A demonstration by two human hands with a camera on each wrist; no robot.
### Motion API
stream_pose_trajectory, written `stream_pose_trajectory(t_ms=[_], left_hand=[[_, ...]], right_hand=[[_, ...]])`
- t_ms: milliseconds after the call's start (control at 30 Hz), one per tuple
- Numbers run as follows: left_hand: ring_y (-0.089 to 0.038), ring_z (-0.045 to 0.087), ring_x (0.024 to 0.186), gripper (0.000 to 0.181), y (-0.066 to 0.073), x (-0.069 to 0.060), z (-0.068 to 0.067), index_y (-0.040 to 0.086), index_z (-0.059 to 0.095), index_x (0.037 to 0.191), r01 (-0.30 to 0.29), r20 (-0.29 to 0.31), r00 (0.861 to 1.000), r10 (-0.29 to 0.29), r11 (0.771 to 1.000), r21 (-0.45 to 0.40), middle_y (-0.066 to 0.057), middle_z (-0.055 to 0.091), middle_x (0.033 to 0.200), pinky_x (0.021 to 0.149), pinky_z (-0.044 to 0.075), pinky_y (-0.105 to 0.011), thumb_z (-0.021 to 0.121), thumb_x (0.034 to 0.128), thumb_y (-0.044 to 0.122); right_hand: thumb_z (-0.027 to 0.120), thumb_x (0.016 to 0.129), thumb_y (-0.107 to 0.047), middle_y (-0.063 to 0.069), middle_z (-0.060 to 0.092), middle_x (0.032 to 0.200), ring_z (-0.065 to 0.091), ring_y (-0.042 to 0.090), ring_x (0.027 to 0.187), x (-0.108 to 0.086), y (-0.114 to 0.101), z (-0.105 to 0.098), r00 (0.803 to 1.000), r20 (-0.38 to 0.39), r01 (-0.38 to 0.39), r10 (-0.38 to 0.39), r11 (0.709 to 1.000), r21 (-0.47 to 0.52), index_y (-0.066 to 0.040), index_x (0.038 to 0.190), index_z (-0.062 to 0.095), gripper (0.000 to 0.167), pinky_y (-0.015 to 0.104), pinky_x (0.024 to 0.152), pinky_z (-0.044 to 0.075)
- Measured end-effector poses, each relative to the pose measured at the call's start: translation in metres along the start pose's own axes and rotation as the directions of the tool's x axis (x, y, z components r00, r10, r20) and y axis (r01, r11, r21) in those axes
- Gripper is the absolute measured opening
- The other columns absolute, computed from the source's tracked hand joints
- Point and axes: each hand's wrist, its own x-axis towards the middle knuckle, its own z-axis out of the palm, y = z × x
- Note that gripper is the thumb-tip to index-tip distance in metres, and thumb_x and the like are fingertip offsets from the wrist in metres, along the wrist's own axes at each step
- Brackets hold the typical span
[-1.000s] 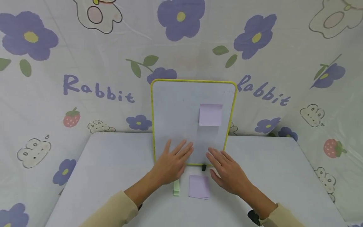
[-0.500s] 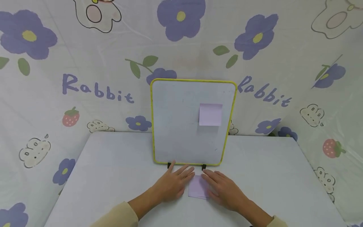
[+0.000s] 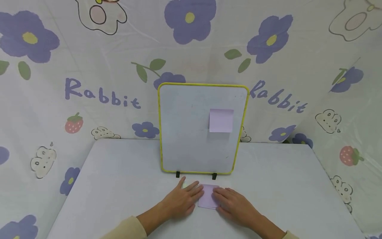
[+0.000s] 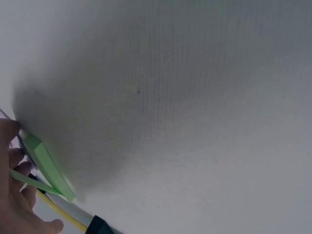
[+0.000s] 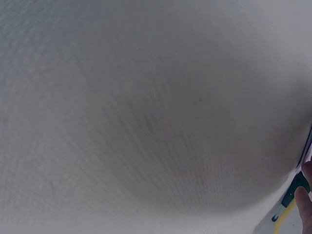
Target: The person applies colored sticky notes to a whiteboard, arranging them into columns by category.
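Note:
A purple sticky note pad (image 3: 207, 199) lies on the table between both hands. My left hand (image 3: 180, 200) rests at its left side, fingers extended and fingertips at its edge. From the right, my right hand (image 3: 235, 205) lays its fingertips over the pad's right part. A pale green sticky note pad (image 4: 48, 168) is mostly covered by the left hand in the head view. In the left wrist view, a thin green strip stands away from that pad near the fingers. Only a few right-hand fingers (image 5: 303, 204) show at the right wrist view's edge.
A whiteboard (image 3: 185, 139) with a yellow frame stands upright behind the hands, on black feet (image 3: 214, 176). One purple sticky note (image 3: 221, 120) is stuck on its upper right. The white table (image 3: 125, 176) meets a patterned cloth (image 3: 206, 63) at the back.
Both hands have come down from in front of the whiteboard toward me, onto the sticky note pads. The right fingertips have slid a little rightward on the purple pad. The note on the board stays put.

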Motion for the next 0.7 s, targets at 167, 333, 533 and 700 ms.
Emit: stream_pose_trajectory(t_ms=[167, 333, 533, 700], left_hand=[[-0.017, 0.031, 0.147, 0.053, 0.0002, -0.0009, -0.0004, 0.019, 0.045, 0.151, -0.001, -0.006, 1.000, 0.001, 1.000, -0.010, 0.002, 0.039, 0.157, 0.112, 0.028, -0.059, 0.047, 0.1013, 0.039], [-0.017, 0.032, 0.146, 0.053, -0.0010, -0.0013, 0.0000, 0.019, 0.045, 0.151, 0.000, -0.006, 1.000, 0.000, 1.000, -0.025, 0.002, 0.039, 0.157, 0.112, 0.028, -0.059, 0.047, 0.1016, 0.039], [-0.017, 0.032, 0.146, 0.054, -0.0024, -0.0017, 0.0000, 0.018, 0.045, 0.151, -0.005, -0.006, 1.000, 0.005, 1.000, -0.024, 0.002, 0.039, 0.157, 0.112, 0.029, -0.059, 0.047, 0.1016, 0.039], [-0.017, 0.032, 0.146, 0.054, -0.0033, -0.0021, 0.0004, 0.019, 0.045, 0.151, -0.002, -0.008, 1.000, 0.002, 1.000, -0.018, 0.003, 0.040, 0.157, 0.112, 0.029, -0.058, 0.047, 0.1012, 0.039]], right_hand=[[0.080, 0.081, -0.025, 0.010, 0.066, 0.125, 0.064, 0.025, 0.113, -0.0003, 0.0006, 0.0016, 1.000, 0.011, -0.001, 0.001, 1.000, 0.000, -0.006, 0.118, 0.068, 0.043, 0.042, 0.094, 0.052], [0.080, 0.081, -0.025, 0.010, 0.067, 0.124, 0.065, 0.025, 0.113, 0.0006, 0.0008, 0.0017, 1.000, 0.015, -0.003, 0.003, 1.000, 0.001, -0.007, 0.113, 0.068, 0.038, 0.043, 0.094, 0.052], [0.079, 0.083, -0.025, 0.010, 0.068, 0.123, 0.064, 0.025, 0.114, 0.0013, 0.0000, 0.0007, 0.999, 0.030, -0.021, 0.021, 1.000, 0.006, -0.008, 0.111, 0.069, 0.035, 0.043, 0.094, 0.052], [0.077, 0.084, -0.023, 0.009, 0.069, 0.122, 0.065, 0.025, 0.115, 0.0028, -0.0002, 0.0002, 0.999, 0.025, -0.026, 0.026, 1.000, 0.017, -0.008, 0.109, 0.071, 0.030, 0.043, 0.094, 0.052]])
